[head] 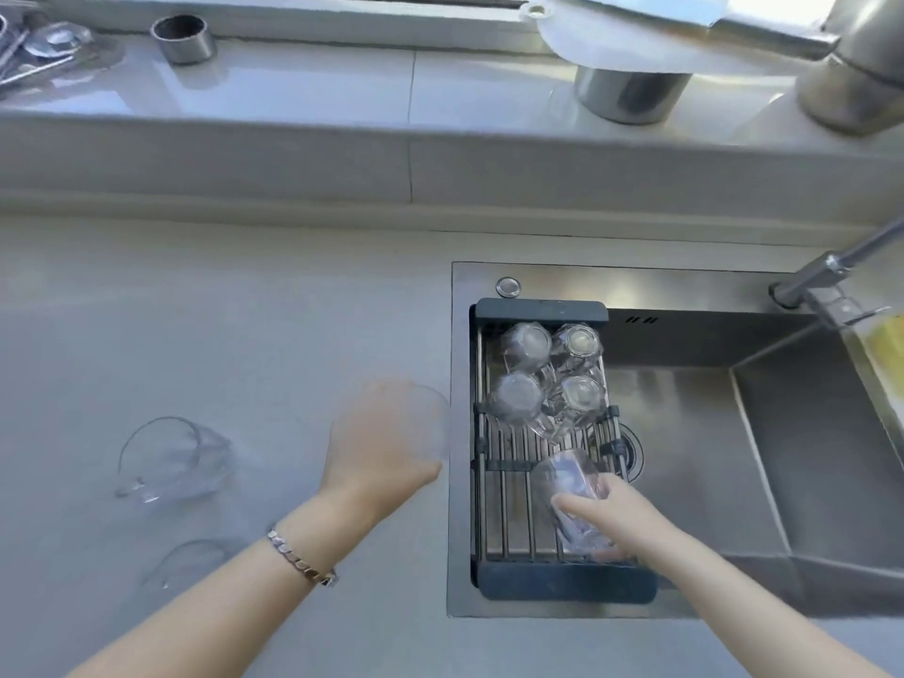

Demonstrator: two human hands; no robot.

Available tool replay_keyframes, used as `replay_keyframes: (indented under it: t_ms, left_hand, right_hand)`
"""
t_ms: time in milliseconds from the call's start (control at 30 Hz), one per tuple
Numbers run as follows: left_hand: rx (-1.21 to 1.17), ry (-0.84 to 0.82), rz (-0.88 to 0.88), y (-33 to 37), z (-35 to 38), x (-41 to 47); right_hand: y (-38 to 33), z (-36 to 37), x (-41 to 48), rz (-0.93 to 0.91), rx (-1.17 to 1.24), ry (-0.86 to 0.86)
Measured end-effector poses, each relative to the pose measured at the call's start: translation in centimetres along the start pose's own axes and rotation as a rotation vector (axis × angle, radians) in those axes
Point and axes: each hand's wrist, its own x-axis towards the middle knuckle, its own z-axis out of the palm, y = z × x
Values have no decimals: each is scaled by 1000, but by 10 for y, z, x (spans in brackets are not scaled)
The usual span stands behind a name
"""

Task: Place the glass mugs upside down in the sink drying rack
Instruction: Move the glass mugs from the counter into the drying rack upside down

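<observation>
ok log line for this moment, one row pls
rack: four mugs inverted | right hand: setting mug on rack | left hand: blurred mug | counter: two mugs waiting

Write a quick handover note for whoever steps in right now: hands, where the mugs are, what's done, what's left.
Left hand: over the counter beside the sink, blurred, holding a glass mug.
Right hand: gripping a mug over the near half of the drying rack, not yet set down.
Done: four mugs stand upside down at the rack's far end.
Left: seat the right-hand mug, then the left-hand one, then the two glass pieces on the counter.
</observation>
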Motion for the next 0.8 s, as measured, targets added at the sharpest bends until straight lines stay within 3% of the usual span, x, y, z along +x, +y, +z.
replay_keyframes:
  t_ms: [133,333,433,667,800]
  left_hand:
    - [76,-44,66,20,10,-15]
    - [83,-38,49,25,11,-31]
    - [93,-30,24,20,11,-39]
    - [59,-27,-24,16,17,-47]
    - [-199,-82,-175,28,22,-41]
  right_hand:
    - [-2,6,19,37,-100,84]
    - [-43,29,44,88,-50,137]
    - [-54,34,51,67,95,120]
    - [-22,20,41,-130,398,2]
    - [18,8,15,-392,143,62]
